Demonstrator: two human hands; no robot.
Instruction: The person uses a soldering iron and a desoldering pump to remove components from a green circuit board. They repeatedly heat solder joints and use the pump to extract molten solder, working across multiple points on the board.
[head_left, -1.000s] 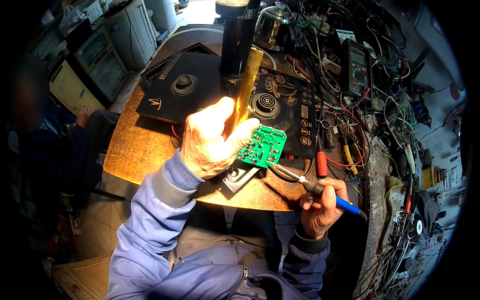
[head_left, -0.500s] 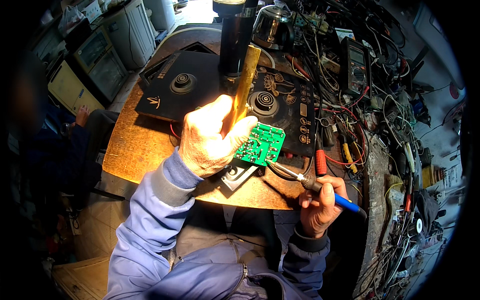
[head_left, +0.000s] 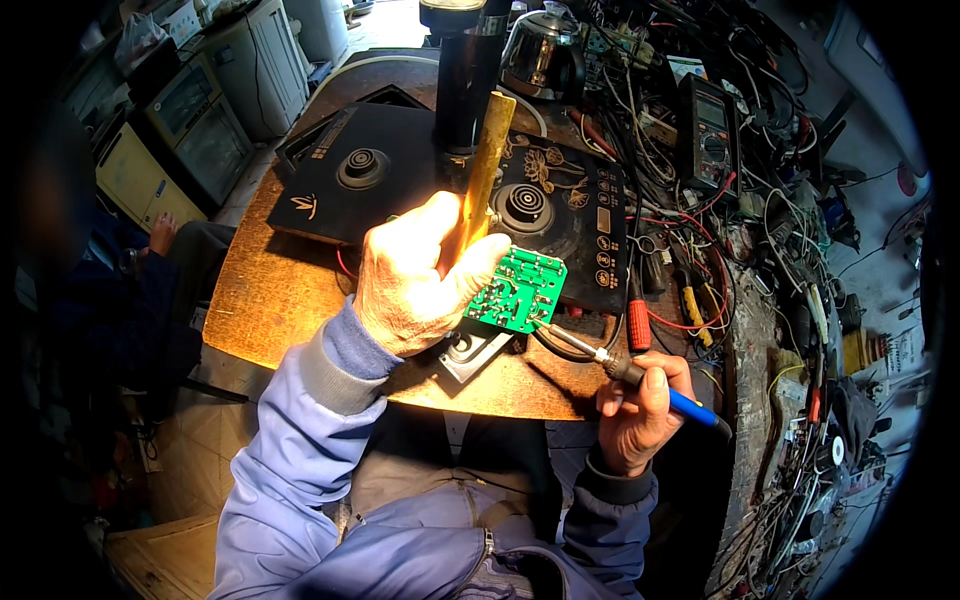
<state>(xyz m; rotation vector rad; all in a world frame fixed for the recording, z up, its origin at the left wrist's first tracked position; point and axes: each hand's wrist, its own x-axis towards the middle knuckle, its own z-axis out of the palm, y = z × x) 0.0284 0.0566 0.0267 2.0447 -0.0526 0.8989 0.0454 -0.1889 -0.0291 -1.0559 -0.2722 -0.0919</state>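
Head view: your left hand grasps the green circuit board and a yellow strip over the tabletop, strip's long axis running away from you, leaning slightly right, while your right hand grips the soldering iron, held diagonally, tip pointing forward-left at the board's near edge.

Upper-left part of green circuit board out of sight behind left hand
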